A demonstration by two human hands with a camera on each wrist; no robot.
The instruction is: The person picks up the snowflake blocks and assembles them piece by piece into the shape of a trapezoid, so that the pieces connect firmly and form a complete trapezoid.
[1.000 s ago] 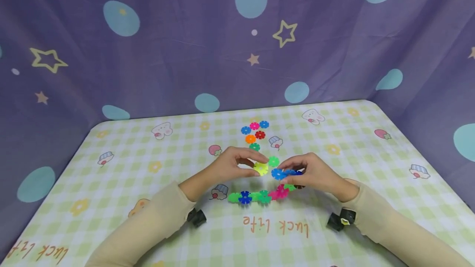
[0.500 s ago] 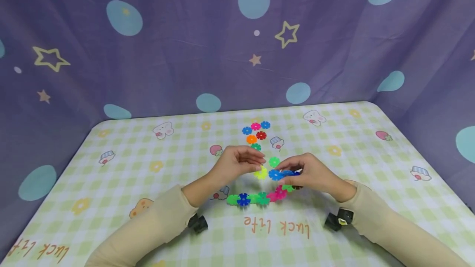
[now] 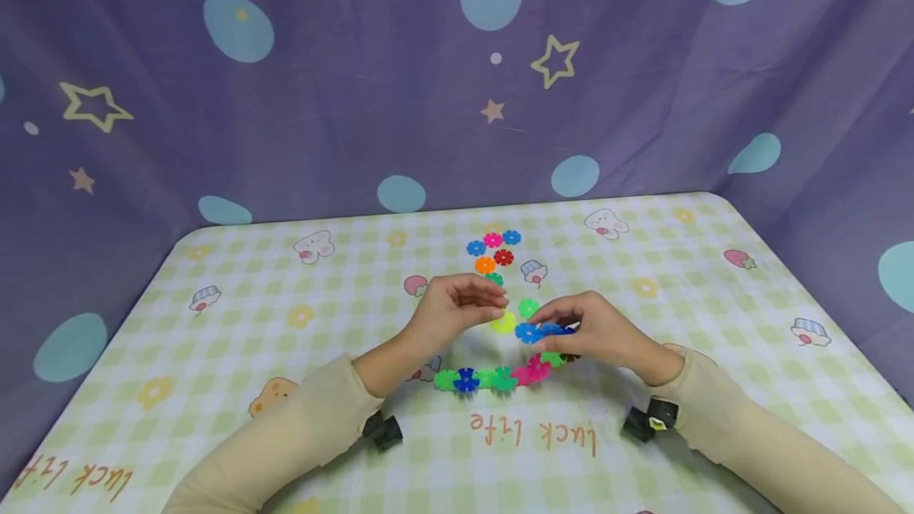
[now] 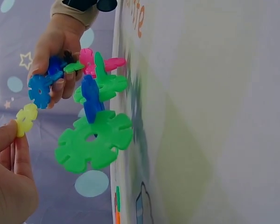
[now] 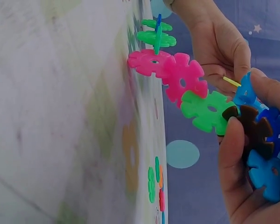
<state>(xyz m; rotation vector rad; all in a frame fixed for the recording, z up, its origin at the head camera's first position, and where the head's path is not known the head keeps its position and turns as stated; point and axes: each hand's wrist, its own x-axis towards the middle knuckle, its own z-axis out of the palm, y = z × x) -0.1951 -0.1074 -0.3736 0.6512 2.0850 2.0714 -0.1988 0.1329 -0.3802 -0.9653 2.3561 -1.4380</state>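
Table point(image 3: 236, 339): flat, covered by a green-and-cream checked cloth printed with cartoons. Chain of discs point(image 3: 493, 377): notched plastic snowflake pieces in green, blue, pink and brown, slotted edge to edge; one end rests on the cloth, the other rises into the right hand point(image 3: 603, 331), which grips its blue end between thumb and fingers. Left hand point(image 3: 450, 312) pinches a yellow disc point(image 3: 504, 323) at the fingertips, just beside the chain's blue end. Loose discs point(image 3: 493, 251) lie behind.

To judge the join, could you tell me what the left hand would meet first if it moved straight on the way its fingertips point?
Probably the light blue disc in the right hand; the left hand pinches a yellow disc just short of it.
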